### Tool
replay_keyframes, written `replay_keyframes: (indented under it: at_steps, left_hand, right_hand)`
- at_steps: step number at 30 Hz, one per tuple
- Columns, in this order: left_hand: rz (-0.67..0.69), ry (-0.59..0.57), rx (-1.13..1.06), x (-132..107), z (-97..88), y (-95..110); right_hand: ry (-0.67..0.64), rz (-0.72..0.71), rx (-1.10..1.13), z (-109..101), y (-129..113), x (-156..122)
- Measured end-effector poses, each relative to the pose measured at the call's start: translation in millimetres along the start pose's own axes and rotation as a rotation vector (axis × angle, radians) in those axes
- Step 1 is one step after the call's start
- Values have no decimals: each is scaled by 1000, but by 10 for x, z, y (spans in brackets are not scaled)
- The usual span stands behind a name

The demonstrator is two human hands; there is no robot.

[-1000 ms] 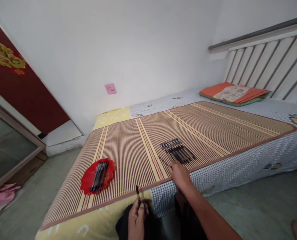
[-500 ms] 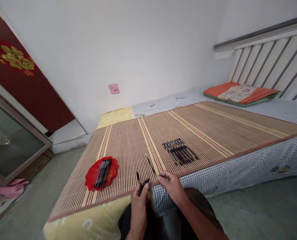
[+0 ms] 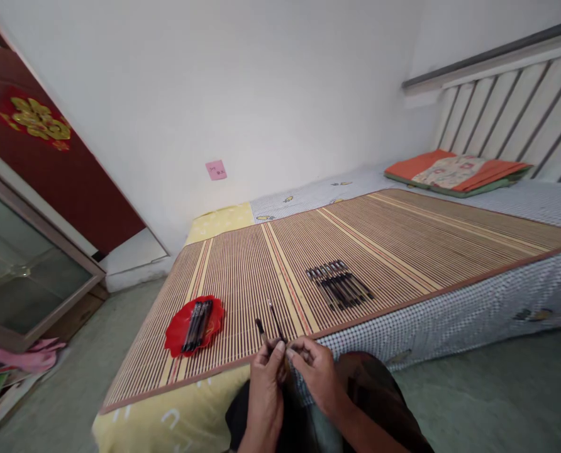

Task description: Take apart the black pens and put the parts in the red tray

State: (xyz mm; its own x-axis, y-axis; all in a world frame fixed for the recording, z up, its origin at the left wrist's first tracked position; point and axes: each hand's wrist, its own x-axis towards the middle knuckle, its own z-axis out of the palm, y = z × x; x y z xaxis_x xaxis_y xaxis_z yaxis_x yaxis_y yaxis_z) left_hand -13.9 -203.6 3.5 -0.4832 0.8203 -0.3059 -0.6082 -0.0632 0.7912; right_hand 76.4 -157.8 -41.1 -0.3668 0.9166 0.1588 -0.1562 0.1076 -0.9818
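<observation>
My left hand [image 3: 266, 377] is closed with its fingers pinched, and a black-ended pen part [image 3: 260, 326] sticks up from it. A slim dark pen piece [image 3: 277, 321] with a pale tip rises between the two hands, its lower end at the fingertips. My right hand [image 3: 313, 368] is closed too, its fingertips pinching by that lower end, close against my left hand; the exact contact is hidden. To the right lies a row of several dark pens [image 3: 341, 284] side by side on the striped mat [image 3: 233, 270]. More pens [image 3: 198, 326] rest in a red scalloped dish [image 3: 177, 330] at the left.
The mat covers a bed with a checked and yellow sheet [image 3: 177, 415]. Folded orange bedding [image 3: 460, 171] lies at the far right by a slatted headboard [image 3: 511, 119]. A pink note [image 3: 216, 170] is on the wall. A glass-fronted cabinet door [image 3: 21, 264] stands left.
My right hand has moved in against my left, bringing the slim pen piece leftward and more upright. The dark piece at my left fingertips is now harder to see. The view has shifted slightly.
</observation>
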Motion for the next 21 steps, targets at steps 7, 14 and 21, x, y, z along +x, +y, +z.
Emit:
replay_keyframes:
  at_steps: [7, 14, 21]
  left_hand:
    - [-51, -46, 120, -190, -44, 58]
    - [-106, -182, 255, -342, -122, -60]
    - [-94, -213, 323, -340, -185, -189]
  right_hand:
    - [-6, 20, 25, -277, -371, 102]
    - [-1, 60, 172, -456, -619, 170]
    - [-114, 91, 161, -468, -694, 125]
